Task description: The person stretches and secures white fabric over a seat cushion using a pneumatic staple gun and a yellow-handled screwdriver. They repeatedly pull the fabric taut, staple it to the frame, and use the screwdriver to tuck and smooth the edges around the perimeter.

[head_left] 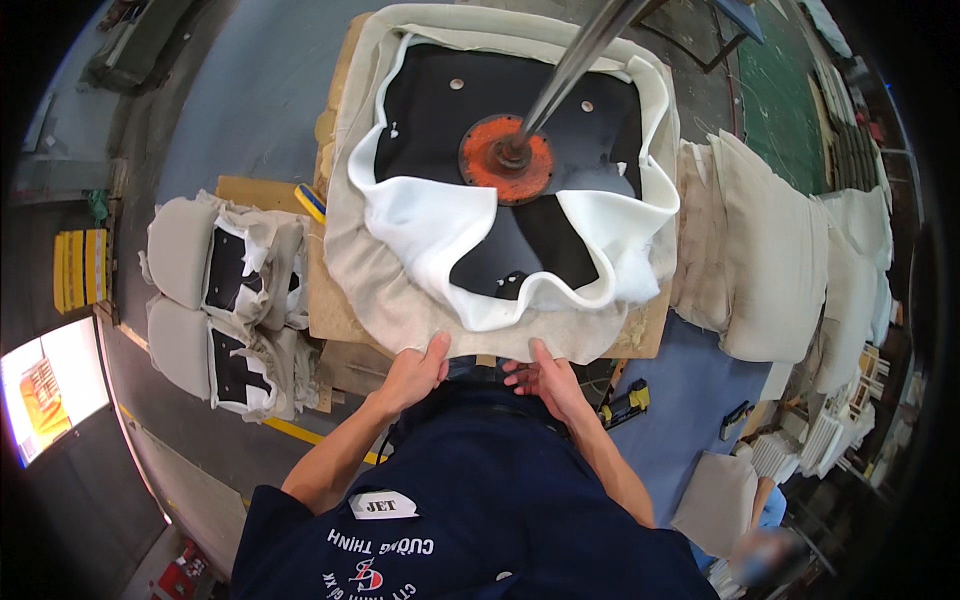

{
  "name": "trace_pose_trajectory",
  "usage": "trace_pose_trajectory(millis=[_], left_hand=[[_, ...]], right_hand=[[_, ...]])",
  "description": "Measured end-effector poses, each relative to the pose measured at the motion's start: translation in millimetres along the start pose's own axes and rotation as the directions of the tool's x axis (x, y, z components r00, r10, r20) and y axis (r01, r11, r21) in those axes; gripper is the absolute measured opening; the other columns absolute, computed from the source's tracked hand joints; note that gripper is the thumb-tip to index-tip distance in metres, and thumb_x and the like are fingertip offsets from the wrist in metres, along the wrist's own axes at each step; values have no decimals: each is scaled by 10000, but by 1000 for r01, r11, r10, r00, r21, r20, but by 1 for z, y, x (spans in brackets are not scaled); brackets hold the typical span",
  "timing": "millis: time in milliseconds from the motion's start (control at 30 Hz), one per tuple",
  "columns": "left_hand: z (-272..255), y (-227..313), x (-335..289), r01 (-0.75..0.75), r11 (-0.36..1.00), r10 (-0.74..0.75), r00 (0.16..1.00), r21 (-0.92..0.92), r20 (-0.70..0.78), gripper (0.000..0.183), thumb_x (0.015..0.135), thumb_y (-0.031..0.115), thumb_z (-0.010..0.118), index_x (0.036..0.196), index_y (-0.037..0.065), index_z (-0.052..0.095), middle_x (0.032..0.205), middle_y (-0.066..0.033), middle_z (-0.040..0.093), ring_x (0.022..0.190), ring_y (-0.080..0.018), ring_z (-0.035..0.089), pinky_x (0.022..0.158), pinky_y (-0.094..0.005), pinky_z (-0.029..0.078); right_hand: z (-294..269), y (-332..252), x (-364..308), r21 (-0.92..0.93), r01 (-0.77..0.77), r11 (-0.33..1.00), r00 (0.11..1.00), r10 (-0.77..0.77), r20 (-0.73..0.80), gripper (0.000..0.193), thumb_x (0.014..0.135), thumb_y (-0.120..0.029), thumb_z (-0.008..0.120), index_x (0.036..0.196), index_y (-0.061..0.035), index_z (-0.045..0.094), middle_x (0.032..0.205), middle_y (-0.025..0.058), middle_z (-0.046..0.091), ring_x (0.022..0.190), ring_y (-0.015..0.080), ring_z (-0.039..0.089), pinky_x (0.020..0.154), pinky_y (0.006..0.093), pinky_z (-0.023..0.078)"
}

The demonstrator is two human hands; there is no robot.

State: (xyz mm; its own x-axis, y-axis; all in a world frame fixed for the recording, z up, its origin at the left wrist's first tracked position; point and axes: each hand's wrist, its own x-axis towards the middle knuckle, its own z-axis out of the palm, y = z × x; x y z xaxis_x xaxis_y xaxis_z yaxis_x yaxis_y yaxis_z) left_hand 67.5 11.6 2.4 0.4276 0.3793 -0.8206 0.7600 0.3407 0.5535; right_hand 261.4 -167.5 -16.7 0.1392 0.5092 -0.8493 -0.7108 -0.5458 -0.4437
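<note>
In front of me a seat cushion lies underside up, its beige fabric cover (385, 285) spread around white padding (425, 215) that ripples over a black base panel (420, 110). An orange round plate (480, 165) on a metal rod (570, 80) presses on the panel's middle. At the cover's near edge, my left hand (412, 375) is closed on the fabric, thumb on top. A little to its right, my right hand (550, 382) holds the same edge under its thumb, its other fingers curled below. Parts of both hands' fingers are hidden.
The cushion rests on a wooden board (642, 335). Stacked beige cushions (180, 255) stand at the left, with more beige cushions (770, 250) at the right. A yellow and black tool (628, 402) lies low at the right. Another person (770, 550) is at the lower right.
</note>
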Motion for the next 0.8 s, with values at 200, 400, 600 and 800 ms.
trace_pose_trajectory(millis=[200, 400, 600, 800], left_hand=[[2, -13, 3, -105, 993, 104, 994, -50, -37, 741, 1069, 579, 386, 599, 35, 562, 555, -62, 524, 563, -198, 540, 597, -363, 454], [-5, -14, 6, -121, 992, 118, 988, -32, -99, 735, 1076, 551, 399, 565, 40, 531, 519, -44, 488, 539, -173, 519, 562, -355, 435], [-8, -2, 13, -288, 954, 267, 942, -80, -204, 668, 1090, 479, 426, 569, 68, 509, 516, -10, 482, 496, -129, 469, 505, -315, 375], [-9, -33, 6, -269, 929, 255, 963, -253, -87, 518, 1090, 396, 412, 751, 63, 620, 595, -44, 574, 575, -163, 542, 552, -329, 408]], right_hand=[[-22, 19, 18, 537, 69, 841, 997, -69, -19, 591, 1064, -569, 483, 1382, -73, 518, 1135, 106, 674, 898, 209, 671, 712, 365, 555], [-32, 25, 23, -61, 493, 868, 841, -494, -221, 336, 1083, -335, 530, 1055, -11, 613, 738, 62, 612, 584, 134, 569, 528, 309, 504], [15, -8, -1, 166, 564, 809, 802, -490, -340, 306, 1075, -256, 533, 944, 9, 613, 684, 57, 579, 502, 126, 497, 468, 310, 468], [-39, 24, -6, -54, 294, 954, 947, -299, -118, 408, 1101, -332, 511, 940, 19, 641, 825, 110, 679, 703, 201, 664, 634, 356, 566]])
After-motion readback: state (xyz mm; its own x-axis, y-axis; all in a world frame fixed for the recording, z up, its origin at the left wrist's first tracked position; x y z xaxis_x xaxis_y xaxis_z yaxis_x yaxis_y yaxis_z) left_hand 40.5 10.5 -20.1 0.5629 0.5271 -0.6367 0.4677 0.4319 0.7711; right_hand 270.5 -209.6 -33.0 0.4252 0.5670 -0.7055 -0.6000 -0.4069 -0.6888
